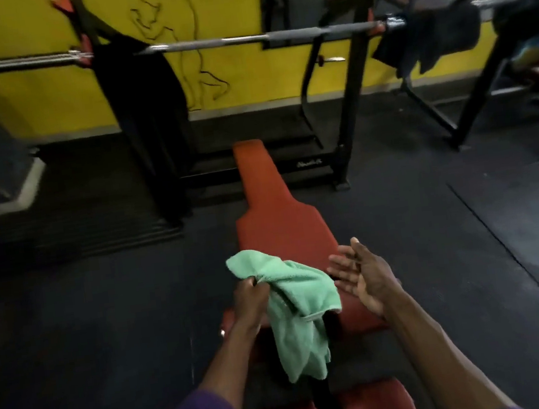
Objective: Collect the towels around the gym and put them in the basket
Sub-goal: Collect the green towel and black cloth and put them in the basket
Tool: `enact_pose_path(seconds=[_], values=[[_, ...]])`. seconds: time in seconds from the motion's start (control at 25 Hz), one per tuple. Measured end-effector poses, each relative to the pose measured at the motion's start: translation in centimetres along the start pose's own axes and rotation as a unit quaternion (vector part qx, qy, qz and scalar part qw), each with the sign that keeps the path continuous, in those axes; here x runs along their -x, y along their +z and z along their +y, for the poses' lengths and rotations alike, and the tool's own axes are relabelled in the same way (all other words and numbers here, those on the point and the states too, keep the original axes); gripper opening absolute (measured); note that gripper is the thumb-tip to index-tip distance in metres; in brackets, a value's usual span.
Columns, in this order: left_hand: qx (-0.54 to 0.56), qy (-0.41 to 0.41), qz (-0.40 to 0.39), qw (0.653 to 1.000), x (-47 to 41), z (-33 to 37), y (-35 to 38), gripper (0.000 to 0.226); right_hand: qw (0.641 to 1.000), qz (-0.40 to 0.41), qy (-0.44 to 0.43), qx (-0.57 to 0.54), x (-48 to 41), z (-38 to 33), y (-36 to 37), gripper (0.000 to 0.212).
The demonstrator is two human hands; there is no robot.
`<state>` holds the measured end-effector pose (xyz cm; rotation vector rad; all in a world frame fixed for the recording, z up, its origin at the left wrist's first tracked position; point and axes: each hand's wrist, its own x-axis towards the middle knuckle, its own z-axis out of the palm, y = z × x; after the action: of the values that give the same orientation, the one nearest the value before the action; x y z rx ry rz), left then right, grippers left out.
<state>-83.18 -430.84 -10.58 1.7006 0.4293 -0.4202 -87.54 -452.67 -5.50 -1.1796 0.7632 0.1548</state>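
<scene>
A mint-green towel (294, 306) hangs crumpled above the near end of a red weight bench (276, 217). My left hand (247, 300) grips its upper left part, so the cloth dangles off the bench. My right hand (360, 276) is just to the right of the towel, palm up, fingers spread, holding nothing. A dark cloth (427, 37) is draped over the right end of the barbell (224, 41), and another dark cloth (142, 94) hangs from the bar at the left. No basket is in view.
The barbell rests across black rack uprights (352, 92) beyond the bench, in front of a yellow wall (19, 31). Red pads (374, 405) sit at the bottom edge. Dark rubber flooring (90, 328) lies on both sides. More gym frames (473, 104) stand at the right.
</scene>
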Motion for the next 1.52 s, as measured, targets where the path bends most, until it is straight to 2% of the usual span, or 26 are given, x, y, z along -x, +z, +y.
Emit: enact_pose_path(seconds=[0.08,0.32,0.52,0.72,1.0,1.16,1.32,1.52], values=[[0.055,0.009,0.049,0.997,0.8,0.6,-4.8,0.016,0.999,-0.033,-0.008,0.019,0.1,-0.5,3.8,0.043],[0.120,0.033,0.213,0.969,6.4,-0.4,-21.8,0.016,0.983,-0.163,-0.010,0.079,4.1,2.2,17.6,0.045],[0.125,0.069,0.241,0.960,12.4,-2.0,-32.3,0.013,0.963,-0.248,0.002,0.106,9.6,5.8,27.9,0.044],[0.080,0.079,0.268,0.957,13.4,-3.7,-39.2,0.011,0.946,-0.297,-0.001,0.129,11.1,7.1,34.3,0.047],[0.000,0.115,0.292,0.949,5.6,-1.6,-46.3,0.018,0.941,-0.315,-0.012,0.125,5.4,5.2,43.0,0.048],[0.020,0.111,0.308,0.945,-1.7,1.0,-48.2,0.029,0.946,-0.298,-0.008,0.130,0.2,2.8,47.4,0.052],[0.042,0.101,0.305,0.946,-8.3,5.1,-48.9,0.024,0.950,-0.282,-0.008,0.132,-4.0,-1.3,51.6,0.051],[0.067,0.125,0.273,0.952,-17.6,12.0,-49.7,0.029,0.957,-0.257,-0.020,0.137,-10.3,-5.8,56.7,0.045]])
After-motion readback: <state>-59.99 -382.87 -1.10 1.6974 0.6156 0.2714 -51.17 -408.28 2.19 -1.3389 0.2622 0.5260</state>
